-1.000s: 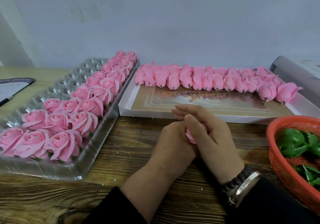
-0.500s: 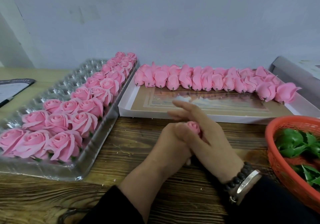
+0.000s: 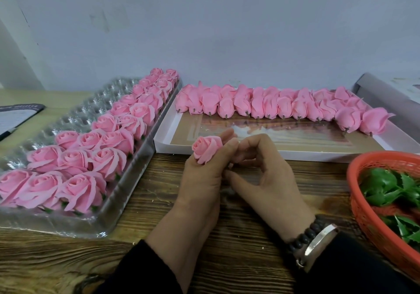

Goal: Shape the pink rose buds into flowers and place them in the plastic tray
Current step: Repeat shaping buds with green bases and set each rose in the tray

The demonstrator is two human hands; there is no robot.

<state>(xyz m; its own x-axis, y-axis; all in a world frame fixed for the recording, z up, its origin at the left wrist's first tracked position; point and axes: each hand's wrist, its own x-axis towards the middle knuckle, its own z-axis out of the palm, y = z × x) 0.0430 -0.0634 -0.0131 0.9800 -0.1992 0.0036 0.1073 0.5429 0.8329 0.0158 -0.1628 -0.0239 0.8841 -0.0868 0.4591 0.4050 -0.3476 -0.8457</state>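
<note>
My left hand [image 3: 200,180] grips a shaped pink rose [image 3: 206,148] between thumb and fingers, bloom up, above the wooden table. My right hand [image 3: 266,175] is just to its right, fingers loosely curled with their tips against my left fingers, holding nothing that I can see. The clear plastic tray [image 3: 91,112] lies on the left, its right-hand rows filled with several shaped roses [image 3: 79,187]. Several closed pink buds [image 3: 261,105] line the back of a flat white box [image 3: 250,154] straight ahead.
A red mesh basket [image 3: 363,205] with green leaf pieces [image 3: 386,187] sits at the right edge. A dark-edged sheet [image 3: 13,116] lies at far left. A grey box [image 3: 386,93] stands at back right, against the wall.
Both hands were wrapped round the bud. Now my right hand has come off it, and my left hand has lifted the opened rose up and to the left.
</note>
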